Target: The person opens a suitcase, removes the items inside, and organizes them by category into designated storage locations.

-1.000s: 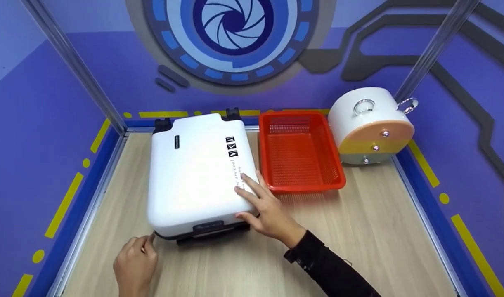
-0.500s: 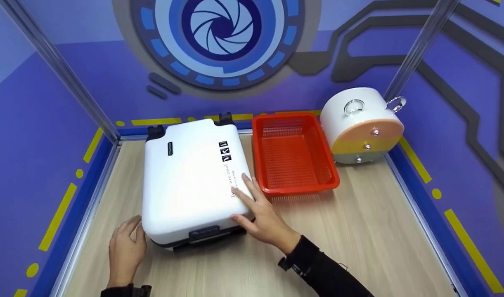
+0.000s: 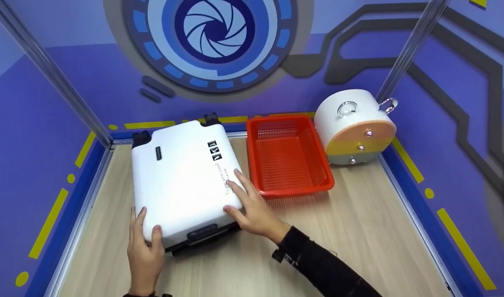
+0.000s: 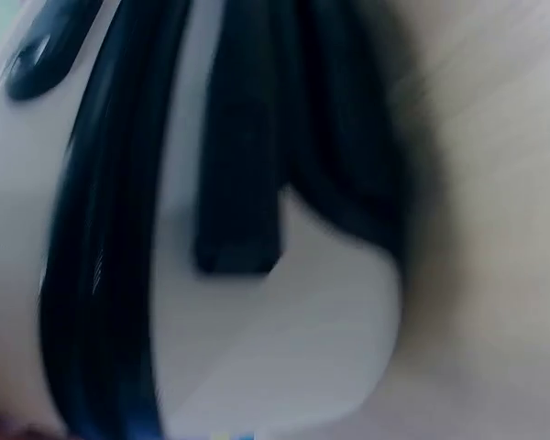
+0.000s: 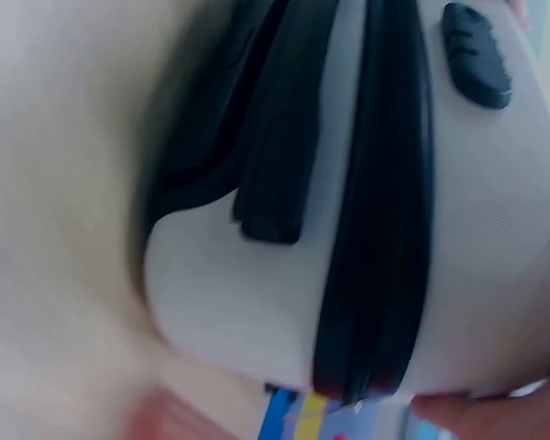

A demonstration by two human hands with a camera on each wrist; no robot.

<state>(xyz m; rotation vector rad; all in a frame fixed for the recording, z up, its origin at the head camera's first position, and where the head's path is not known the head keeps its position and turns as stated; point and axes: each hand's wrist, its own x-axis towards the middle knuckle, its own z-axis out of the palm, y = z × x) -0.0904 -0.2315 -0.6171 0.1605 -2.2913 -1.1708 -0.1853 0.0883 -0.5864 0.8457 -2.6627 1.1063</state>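
Note:
A white hard-shell suitcase point(image 3: 181, 177) lies flat on the table, its wheels toward the back wall. Small black pictures and lettering mark its upper right face. My left hand point(image 3: 145, 251) touches the near left corner, fingers along the side and thumb at the front edge. The right hand point(image 3: 256, 208) rests on the near right edge with fingers spread over the top. In the left wrist view, blurred, a black seam point(image 4: 105, 229) runs across the case's end. A black side handle point(image 5: 477, 55) shows in the right wrist view, along with part of the right hand point(image 5: 495, 412).
To the right of the suitcase stands a red plastic basket point(image 3: 256, 165). Beyond it, by the back right corner, is a white rounded box point(image 3: 355, 128) with coloured bands, small knobs and ring handles. Purple walls enclose the wooden table point(image 3: 318, 255) at the back and sides.
My left hand has opened from curled fingers and moved onto the suitcase's near left corner. The suitcase has turned slightly, its wheel end to the left. The right hand stays on its edge.

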